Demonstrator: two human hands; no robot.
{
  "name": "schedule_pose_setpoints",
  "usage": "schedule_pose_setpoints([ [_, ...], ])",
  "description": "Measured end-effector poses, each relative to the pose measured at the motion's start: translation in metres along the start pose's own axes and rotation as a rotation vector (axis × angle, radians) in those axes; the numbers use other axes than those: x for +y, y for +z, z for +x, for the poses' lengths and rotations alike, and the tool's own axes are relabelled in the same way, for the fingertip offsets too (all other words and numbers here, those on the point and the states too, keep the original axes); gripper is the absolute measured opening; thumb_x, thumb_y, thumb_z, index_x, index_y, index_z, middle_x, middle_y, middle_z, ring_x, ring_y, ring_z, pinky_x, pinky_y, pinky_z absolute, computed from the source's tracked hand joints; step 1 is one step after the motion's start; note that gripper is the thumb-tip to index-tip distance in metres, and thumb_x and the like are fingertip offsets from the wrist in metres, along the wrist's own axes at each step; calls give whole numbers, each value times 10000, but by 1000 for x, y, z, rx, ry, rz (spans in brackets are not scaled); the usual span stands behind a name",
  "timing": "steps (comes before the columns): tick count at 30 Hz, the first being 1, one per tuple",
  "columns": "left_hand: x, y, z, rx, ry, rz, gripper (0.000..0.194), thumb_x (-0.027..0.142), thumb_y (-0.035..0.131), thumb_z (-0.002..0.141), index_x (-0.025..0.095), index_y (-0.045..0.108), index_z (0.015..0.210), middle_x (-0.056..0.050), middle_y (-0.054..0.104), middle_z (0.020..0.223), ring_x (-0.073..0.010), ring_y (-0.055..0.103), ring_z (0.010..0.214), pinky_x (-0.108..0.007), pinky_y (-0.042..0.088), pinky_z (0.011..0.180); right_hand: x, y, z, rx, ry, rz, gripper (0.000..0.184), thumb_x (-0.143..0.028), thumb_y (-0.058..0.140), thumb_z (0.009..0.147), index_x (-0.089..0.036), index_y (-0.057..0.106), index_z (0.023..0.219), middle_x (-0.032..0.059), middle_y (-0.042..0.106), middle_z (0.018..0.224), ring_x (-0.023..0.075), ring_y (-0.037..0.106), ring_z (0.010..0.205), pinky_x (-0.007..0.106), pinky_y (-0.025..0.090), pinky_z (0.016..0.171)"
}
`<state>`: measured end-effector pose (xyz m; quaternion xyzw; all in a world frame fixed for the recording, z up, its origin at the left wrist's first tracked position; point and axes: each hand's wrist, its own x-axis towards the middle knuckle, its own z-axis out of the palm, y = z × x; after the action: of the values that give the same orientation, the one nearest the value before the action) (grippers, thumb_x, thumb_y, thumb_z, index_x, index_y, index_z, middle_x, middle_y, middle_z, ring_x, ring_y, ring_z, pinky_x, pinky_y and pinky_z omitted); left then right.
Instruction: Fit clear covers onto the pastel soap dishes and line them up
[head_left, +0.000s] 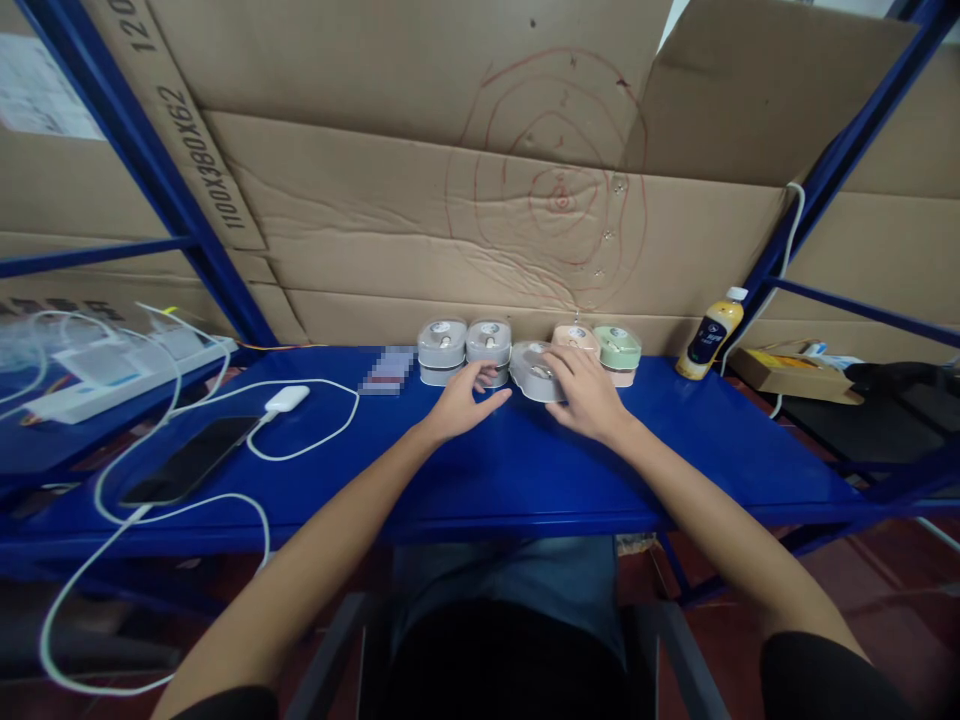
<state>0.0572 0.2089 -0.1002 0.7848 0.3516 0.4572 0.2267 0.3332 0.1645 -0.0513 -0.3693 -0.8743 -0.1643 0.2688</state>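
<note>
A row of small lidded plastic boxes with clear tops stands at the back of the blue table. On the left are two stacked grey boxes [441, 352] and, beside them, another grey stack [487, 335]. My left hand [463, 402] is at the front of that second stack, thumb and fingers apart; whether it touches is unclear. A tilted grey box [529, 380] sits in the middle, with my right hand [589, 392] gripping its right side, fingers over the lid and thumb low. Behind my right hand are a peach box [576, 334] and a green box [618, 345].
A drink bottle [711, 335] leans at the back right. On the left lie a black phone [191, 460], a white charger [288, 399] with looping cables, and a blurred flat item [388, 370]. Cardboard [360, 200] walls the back; blue posts [142, 150] flank the table.
</note>
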Motion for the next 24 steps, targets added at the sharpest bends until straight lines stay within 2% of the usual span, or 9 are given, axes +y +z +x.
schedule_pose_setpoints([
  [2, -1, -2, 0, -58, -34, -108, 792, 530, 882, 842, 195, 556, 1482, -206, 706, 1400, -338, 720, 1272, -528, 597, 1066, -5, -11, -15, 16, -28, 169, 772, -236, 712, 880, -203, 505, 1624, 197, 533, 1661, 410, 518, 1521, 636, 453, 1256],
  [5, 0, -3, -4, -261, -65, -197, 1059, 508, 999, 701, 231, 494, 1589, -234, 617, 1569, -402, 625, 1454, -615, 508, 1203, -9, -14, -34, -63, -24, 356, 709, -249, 702, 933, -326, 536, 1618, 121, 469, 1724, 374, 500, 1564, 606, 480, 1258],
  [8, 3, 0, -7, -409, -79, -197, 1074, 488, 1024, 662, 249, 520, 1580, -212, 613, 1594, -409, 598, 1491, -643, 451, 1254, -7, -10, -47, -149, 12, 448, 667, -261, 698, 980, -363, 543, 1621, 104, 462, 1734, 364, 511, 1568, 595, 487, 1263],
  [10, 5, 2, -9, -413, -77, -175, 1067, 499, 1027, 657, 240, 529, 1565, -198, 644, 1555, -399, 626, 1458, -628, 463, 1246, -4, -7, -53, -190, 37, 464, 718, -352, 773, 971, -366, 517, 1642, 115, 456, 1742, 383, 500, 1579, 617, 480, 1266],
  [12, 7, 5, -10, -364, -65, -110, 1115, 518, 1050, 614, 230, 527, 1556, -192, 663, 1516, -404, 644, 1422, -622, 477, 1230, -2, -6, -56, -227, 63, 459, 898, -515, 894, 880, -359, 487, 1665, 134, 441, 1753, 415, 474, 1595, 641, 460, 1279],
  [15, 10, 12, -12, -290, -29, 27, 1204, 559, 1076, 550, 236, 508, 1562, -193, 618, 1550, -436, 600, 1453, -634, 460, 1243, -3, -4, -50, -241, 97, 451, 1051, -674, 913, 808, -323, 455, 1686, 164, 459, 1735, 437, 485, 1583, 650, 450, 1284],
  [20, 12, 24, -18, -292, 41, 89, 1383, 636, 1074, 521, 219, 391, 1649, -233, 509, 1614, -483, 504, 1533, -636, 452, 1263, -14, 10, -16, -320, 117, 394, 1090, -697, 912, 778, -250, 471, 1669, 206, 561, 1642, 460, 575, 1489, 638, 527, 1200],
  [22, 10, 24, -19, -302, 24, 78, 1453, 633, 1080, 504, 207, 341, 1680, -257, 485, 1628, -496, 493, 1539, -653, 442, 1263, -16, 17, -4, -382, 118, 388, 1062, -660, 923, 770, -206, 512, 1637, 218, 629, 1560, 450, 644, 1404, 612, 581, 1130],
  [24, 8, 21, -17, -322, -14, 59, 1476, 618, 1075, 531, 203, 287, 1709, -266, 501, 1623, -494, 502, 1535, -666, 425, 1267, -14, 21, 2, -379, 116, 431, 998, -635, 921, 780, -196, 557, 1599, 205, 669, 1513, 422, 679, 1359, 580, 596, 1109],
])
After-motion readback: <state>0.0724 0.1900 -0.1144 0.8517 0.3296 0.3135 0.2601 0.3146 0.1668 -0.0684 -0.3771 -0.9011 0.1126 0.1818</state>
